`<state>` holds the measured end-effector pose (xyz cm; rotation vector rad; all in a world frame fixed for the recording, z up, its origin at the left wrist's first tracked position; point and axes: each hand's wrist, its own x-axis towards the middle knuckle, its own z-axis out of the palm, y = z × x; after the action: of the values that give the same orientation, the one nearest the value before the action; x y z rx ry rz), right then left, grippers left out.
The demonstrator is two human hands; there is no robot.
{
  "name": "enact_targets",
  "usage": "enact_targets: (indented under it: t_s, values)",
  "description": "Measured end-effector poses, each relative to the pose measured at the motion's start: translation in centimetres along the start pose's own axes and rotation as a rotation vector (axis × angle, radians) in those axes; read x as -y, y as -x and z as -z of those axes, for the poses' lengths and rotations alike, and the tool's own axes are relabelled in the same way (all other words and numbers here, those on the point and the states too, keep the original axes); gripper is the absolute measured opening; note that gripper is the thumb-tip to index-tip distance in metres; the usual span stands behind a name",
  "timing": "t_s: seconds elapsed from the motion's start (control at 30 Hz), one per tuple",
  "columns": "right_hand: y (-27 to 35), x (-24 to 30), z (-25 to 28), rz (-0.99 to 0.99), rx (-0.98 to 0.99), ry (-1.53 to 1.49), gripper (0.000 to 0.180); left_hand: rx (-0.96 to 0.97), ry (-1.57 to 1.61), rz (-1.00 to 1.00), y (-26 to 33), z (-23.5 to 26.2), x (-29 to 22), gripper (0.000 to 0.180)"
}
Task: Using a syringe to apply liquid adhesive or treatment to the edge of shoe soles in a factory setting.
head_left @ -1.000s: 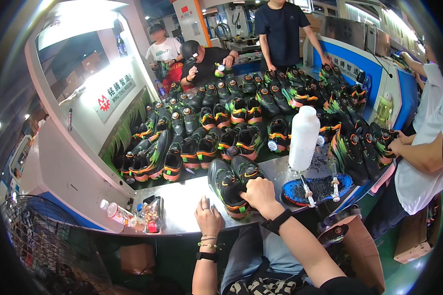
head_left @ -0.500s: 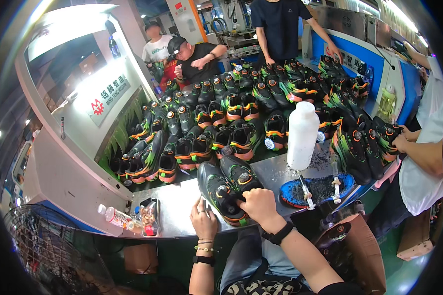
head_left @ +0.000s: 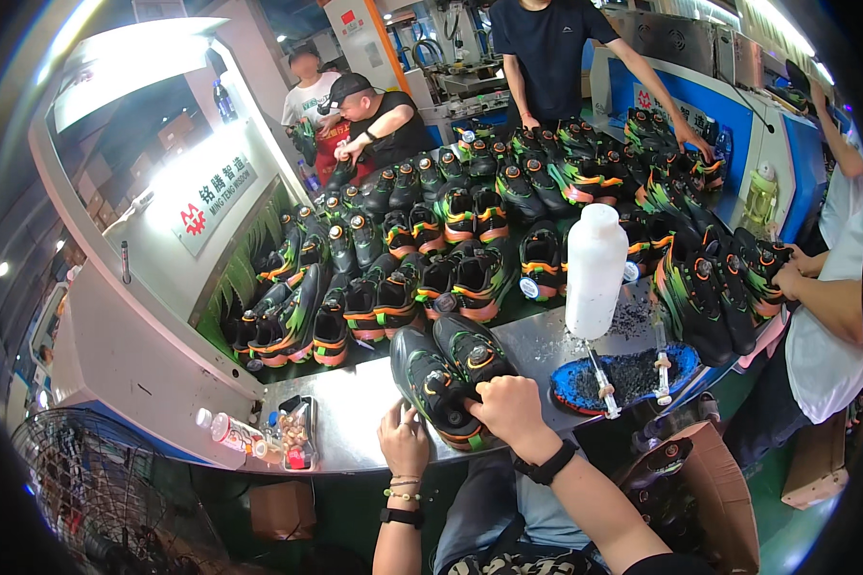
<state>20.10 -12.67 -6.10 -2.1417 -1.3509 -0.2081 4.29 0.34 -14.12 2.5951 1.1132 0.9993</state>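
Observation:
A pair of black sneakers with green and orange trim stands in front of me at the table's near edge. My right hand [head_left: 508, 410] is closed at the heel of the right sneaker [head_left: 472, 347], its thumb side at the collar. Beside the heel of the left sneaker [head_left: 420, 362], my left hand [head_left: 404, 443] rests with fingers stretched along the shoe's outer side and the metal tabletop. Its fingertips are partly hard to make out. Each sneaker carries a round dial on its tongue.
A white bottle [head_left: 594, 278] stands right of the pair, near a blue insole [head_left: 575, 383] covered in black bits, with two syringes [head_left: 604, 385]. Rows of sneakers [head_left: 470, 278] fill the area behind. A clear box [head_left: 295, 436] and small bottle [head_left: 230, 433] lie left. Co-workers stand around.
The view has shifted slightly, while both my hands keep their places at the pair. Across the table, the co-worker in the black cap has turned and lowered their hands toward a shoe.

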Motion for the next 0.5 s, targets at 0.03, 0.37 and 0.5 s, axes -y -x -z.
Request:
enact_targets:
  t_s: [0.03, 0.37, 0.5]
  values:
    - [-0.01, 0.01, 0.02, 0.001, -0.006, -0.005, 0.031, 0.003, -0.004, 0.002, -0.09, 0.05, -0.07, 0.025]
    - [0.15, -0.28, -0.62, 0.033, -0.074, -0.015, 0.033, 0.0, -0.017, -0.017, 0.01, 0.21, -0.18, 0.025]
    - [-0.07, -0.2, -0.18, 0.033, -0.03, 0.001, 0.032, -0.003, -0.004, 0.002, 0.12, 0.11, -0.12, 0.024]
